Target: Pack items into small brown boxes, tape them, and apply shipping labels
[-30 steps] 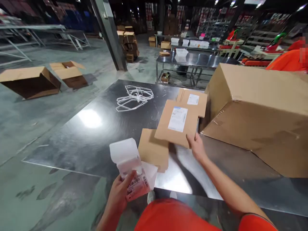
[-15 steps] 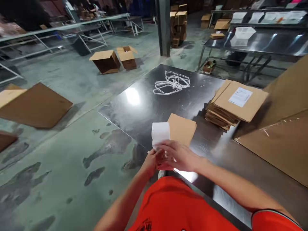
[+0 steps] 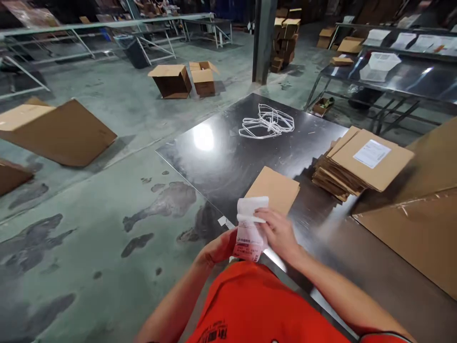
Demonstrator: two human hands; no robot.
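Close to my body, at the table's front edge, I hold a folded strip of printed white labels [image 3: 248,240]. Its upper part is a blank flap, and dark print shows on the part below. My left hand [image 3: 222,247] is closed on the strip's left edge. The fingers of my right hand [image 3: 280,233] pinch the flap from the right side. Just beyond the strip, a flat brown cardboard mailer [image 3: 277,186] lies on the dark metal table [image 3: 221,164], partly covered by the labels and my right hand.
A stack of flat cardboard mailers [image 3: 389,166], the top one labelled, sits to the right beside a large carton [image 3: 414,238]. White strapping [image 3: 271,126] lies coiled at the table's back. Open boxes [image 3: 71,133] stand on the floor at left; a pillar [image 3: 263,47] rises behind.
The label strip has come down and tilted, so its printed side now shows. My right hand has moved from across the strip to its right edge. The view has turned slightly left.
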